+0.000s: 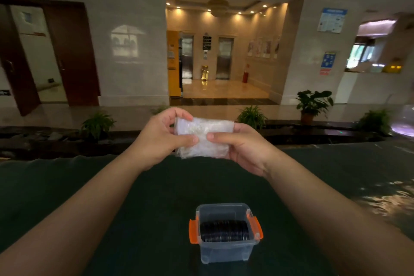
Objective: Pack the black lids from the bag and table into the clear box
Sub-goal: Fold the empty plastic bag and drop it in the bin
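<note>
A crumpled clear plastic bag [203, 139] is held up in the air above the far part of the table. My left hand [163, 134] grips its left side and my right hand [237, 148] grips its right side, thumbs meeting at the middle. I see no lids inside the bag. Near me on the table stands the clear box [224, 253] with orange side latches. A row of black lids [224, 231] stands on edge inside it. The box has no cover on it.
The dark green table [134, 197] stretches wide to both sides. Beyond its far edge are potted plants [313, 103], a dark planter strip and a lobby with lift doors. Light glints on the table at the right.
</note>
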Demonstrator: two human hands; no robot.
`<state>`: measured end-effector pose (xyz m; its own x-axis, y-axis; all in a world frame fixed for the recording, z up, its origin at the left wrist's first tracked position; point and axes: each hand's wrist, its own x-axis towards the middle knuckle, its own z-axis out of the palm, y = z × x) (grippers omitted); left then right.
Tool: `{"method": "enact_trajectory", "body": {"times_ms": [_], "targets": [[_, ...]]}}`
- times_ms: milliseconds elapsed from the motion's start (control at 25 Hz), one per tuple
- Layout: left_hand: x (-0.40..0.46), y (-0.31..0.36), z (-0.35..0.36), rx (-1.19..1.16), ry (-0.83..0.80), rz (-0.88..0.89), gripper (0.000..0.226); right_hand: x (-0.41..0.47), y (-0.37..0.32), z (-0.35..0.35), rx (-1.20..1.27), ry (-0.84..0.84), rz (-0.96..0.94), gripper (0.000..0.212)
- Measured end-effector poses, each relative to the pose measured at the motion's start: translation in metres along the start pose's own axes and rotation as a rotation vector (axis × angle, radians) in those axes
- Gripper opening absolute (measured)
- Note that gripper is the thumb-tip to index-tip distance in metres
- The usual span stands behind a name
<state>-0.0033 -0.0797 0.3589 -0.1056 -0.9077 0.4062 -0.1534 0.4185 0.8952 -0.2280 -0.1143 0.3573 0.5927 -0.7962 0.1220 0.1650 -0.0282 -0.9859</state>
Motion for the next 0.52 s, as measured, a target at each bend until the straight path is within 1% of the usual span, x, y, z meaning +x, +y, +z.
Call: {"method": "enact_trajectory", "body": {"times_ms": [40, 200, 360, 520], "targets": [[0.004, -0.004, 0.005, -0.027, -0.018, 0.011, 0.046, -0.007, 0.002, -0.004, 0.001, 0.034, -0.011, 0.044], [0.024, -0.02, 0.055, -0.126, -0.131, 0.028, 0.057, -0.053, 0.012, -0.035, -0.019, 0.287, -0.089, 0.032], [0.033, -0.04, 0.128, -0.151, -0.29, 0.026, 0.054, -0.122, 0.026, -0.067, -0.063, 0.522, -0.118, 0.02], [0.023, -0.053, 0.217, -0.211, -0.46, -0.026, 0.049, -0.209, 0.036, -0.094, -0.109, 0.749, -0.085, 0.017]]}}
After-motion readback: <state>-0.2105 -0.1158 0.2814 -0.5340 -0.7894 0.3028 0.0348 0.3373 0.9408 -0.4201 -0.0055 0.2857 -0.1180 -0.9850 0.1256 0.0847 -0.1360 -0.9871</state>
